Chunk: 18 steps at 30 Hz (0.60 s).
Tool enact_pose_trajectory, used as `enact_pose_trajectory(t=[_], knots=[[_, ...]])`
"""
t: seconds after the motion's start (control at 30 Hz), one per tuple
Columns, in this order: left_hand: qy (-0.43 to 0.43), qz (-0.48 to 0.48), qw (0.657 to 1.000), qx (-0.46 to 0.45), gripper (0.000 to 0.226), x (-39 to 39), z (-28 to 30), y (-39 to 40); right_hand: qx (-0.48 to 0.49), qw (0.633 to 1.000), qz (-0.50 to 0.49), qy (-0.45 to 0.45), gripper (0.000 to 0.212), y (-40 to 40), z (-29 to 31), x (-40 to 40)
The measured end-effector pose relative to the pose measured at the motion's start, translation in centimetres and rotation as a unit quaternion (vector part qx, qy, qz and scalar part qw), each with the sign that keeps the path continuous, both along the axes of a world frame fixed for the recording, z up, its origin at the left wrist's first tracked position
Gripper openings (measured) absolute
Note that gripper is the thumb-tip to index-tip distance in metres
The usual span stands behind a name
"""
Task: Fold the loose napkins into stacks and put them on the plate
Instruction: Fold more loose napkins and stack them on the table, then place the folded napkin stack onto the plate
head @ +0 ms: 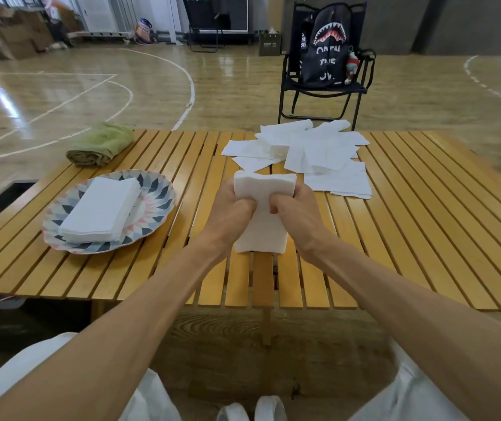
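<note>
Both hands grip one white napkin stack point(263, 229) above the middle of the slatted wooden table point(410, 226). My left hand point(232, 212) pinches its left side and my right hand point(293, 211) pinches its right side; the stack stands on end, its lower edge near the slats. A patterned plate point(155, 205) lies to the left and carries a folded napkin stack point(100, 209). Loose napkins point(313, 153) lie scattered at the far middle of the table, beyond my hands.
A rolled green towel point(100, 144) lies at the table's far left corner. Beyond the far edge stands a black folding chair point(322, 89) holding a black backpack point(325, 47). The table's near edge runs just under my forearms.
</note>
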<state>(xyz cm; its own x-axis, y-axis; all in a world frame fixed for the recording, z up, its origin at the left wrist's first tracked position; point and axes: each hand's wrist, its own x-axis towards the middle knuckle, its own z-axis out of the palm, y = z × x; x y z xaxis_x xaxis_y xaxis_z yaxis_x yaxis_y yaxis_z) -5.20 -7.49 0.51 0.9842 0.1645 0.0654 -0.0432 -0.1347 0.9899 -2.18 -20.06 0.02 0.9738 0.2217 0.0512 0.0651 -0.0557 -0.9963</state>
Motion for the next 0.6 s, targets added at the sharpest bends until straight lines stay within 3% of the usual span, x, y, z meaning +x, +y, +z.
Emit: enact_pose_trajectory(t=[0.37,0.6], knots=[[0.036,-0.005,0.999,0.011,0.067,-0.2,-1.6,-0.2,-0.017,1.000,0.009,-0.008,0.043,0.0,-1.2,-0.6],[0.031,0.035,0.998,0.045,0.024,0.2,-0.2,2.0,-0.020,1.000,0.013,-0.008,0.030,1.5,-0.1,0.3]])
